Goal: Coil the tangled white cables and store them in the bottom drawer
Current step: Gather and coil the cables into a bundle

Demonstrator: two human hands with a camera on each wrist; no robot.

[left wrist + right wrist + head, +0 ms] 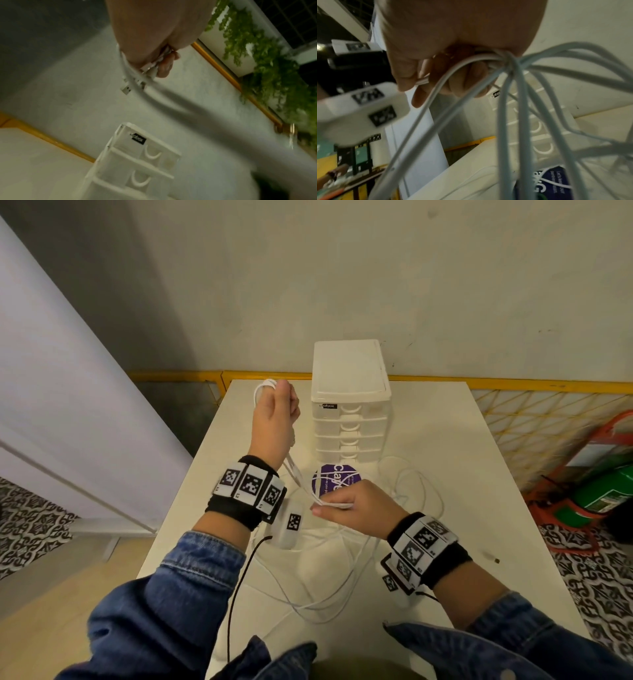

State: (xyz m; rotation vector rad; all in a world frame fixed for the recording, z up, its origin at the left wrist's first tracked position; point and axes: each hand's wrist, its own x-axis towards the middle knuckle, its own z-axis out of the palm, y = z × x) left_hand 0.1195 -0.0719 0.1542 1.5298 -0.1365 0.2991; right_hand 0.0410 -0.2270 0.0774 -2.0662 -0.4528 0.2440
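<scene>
My left hand (275, 409) is raised left of the white drawer unit (350, 405), gripping a small coil of white cable (263, 387) looped over its fingers. In the left wrist view the fingers (164, 67) clamp cable ends, and a USB plug (126, 90) hangs below. Taut strands run down to my right hand (356, 506), which pinches a bundle of white cables (337, 504) low over the table. In the right wrist view the curled fingers (467, 79) hold several strands (510, 102). Loose white cable (342, 587) lies tangled on the table.
The drawer unit stands at the back of the white table (486, 474) with its drawers closed. A purple round sticker (337, 481) lies in front of it. A black cord (239, 587) hangs from my left wrist. A yellow railing (513, 385) and a green cylinder (603, 491) are at the right.
</scene>
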